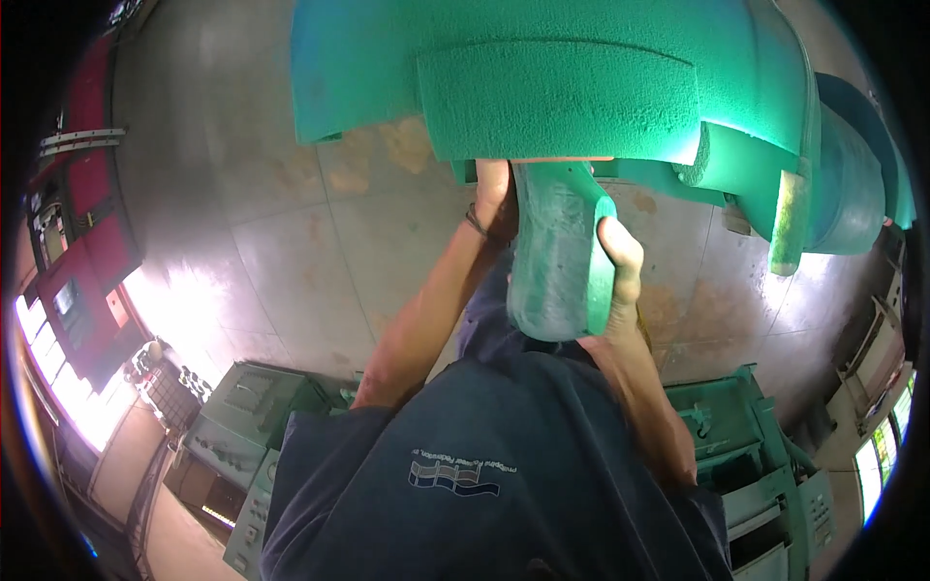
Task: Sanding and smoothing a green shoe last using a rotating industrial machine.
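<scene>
A large green machine with a rough painted cover fills the top middle. Below its lip a rounded, elongated part juts toward me, with a scuffed greyish face and a green edge; it looks like part of the machine, though its exact kind is unclear. My right hand grips it from the right, thumb along the green edge, fingers behind it. My left hand reaches up on its left side, close against it. Those left fingers go out of sight under the cover, so what they touch is hidden.
The machine's rounded housing extends to the right, with a green bar hanging down. Behind me stand green cabinets at left and right. A dark red structure is at far left. Worn grey floor lies below.
</scene>
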A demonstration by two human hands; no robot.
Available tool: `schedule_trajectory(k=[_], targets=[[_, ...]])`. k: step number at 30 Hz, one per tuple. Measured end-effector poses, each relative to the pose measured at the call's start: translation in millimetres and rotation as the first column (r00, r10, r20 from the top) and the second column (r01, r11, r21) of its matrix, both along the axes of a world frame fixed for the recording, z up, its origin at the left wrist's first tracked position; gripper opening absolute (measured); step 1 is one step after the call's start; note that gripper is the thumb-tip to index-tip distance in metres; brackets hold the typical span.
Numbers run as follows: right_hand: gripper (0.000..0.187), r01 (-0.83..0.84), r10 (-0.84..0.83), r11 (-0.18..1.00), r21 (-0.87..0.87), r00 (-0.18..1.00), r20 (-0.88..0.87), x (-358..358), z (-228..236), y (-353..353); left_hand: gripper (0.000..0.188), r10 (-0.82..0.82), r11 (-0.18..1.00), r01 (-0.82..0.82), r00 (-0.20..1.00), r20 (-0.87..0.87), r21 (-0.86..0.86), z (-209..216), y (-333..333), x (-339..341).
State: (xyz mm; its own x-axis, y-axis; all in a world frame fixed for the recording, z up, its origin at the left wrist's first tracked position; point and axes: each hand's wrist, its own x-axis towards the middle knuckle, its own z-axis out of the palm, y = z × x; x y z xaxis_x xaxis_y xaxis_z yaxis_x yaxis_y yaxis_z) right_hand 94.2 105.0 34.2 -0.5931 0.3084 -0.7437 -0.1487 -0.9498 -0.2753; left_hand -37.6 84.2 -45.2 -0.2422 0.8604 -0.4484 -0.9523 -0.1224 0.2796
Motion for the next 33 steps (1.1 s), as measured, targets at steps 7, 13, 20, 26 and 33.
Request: schedule_trajectory(k=[7,13,20,26,33], targets=[[0.080,0.084,-0.089,0.994,-0.065,0.994,-0.069,4.2,5.9,-3.3,0.067,-0.039,0.997,0.043,0.997,-0.063,0.065,3.1,-2.3,3.8],[0.073,0.043,-0.091,0.976,-0.212,0.971,-0.221,26.3,37.4,-0.6,0.067,-0.071,0.995,0.065,0.994,-0.088,-0.077,30.0,-3.1,11.0],[0.082,0.036,-0.039,0.998,-0.049,0.997,-0.064,26.1,28.9,-0.3,0.067,-0.017,0.992,0.007,0.997,-0.078,-0.123,14.4,-6.2,15.3],[0.083,-0.014,0.014,0.998,-0.063,1.000,-0.012,29.0,33.3,0.5,0.058,-0.003,1.000,0.003,1.000,0.012,0.006,21.5,-3.0,12.2],[0.086,-0.152,0.152,0.987,0.044,0.988,0.008,12.3,31.8,-1.9,0.063,-0.078,0.997,0.078,0.991,-0.109,-0.009,6.7,1.4,-11.1]])
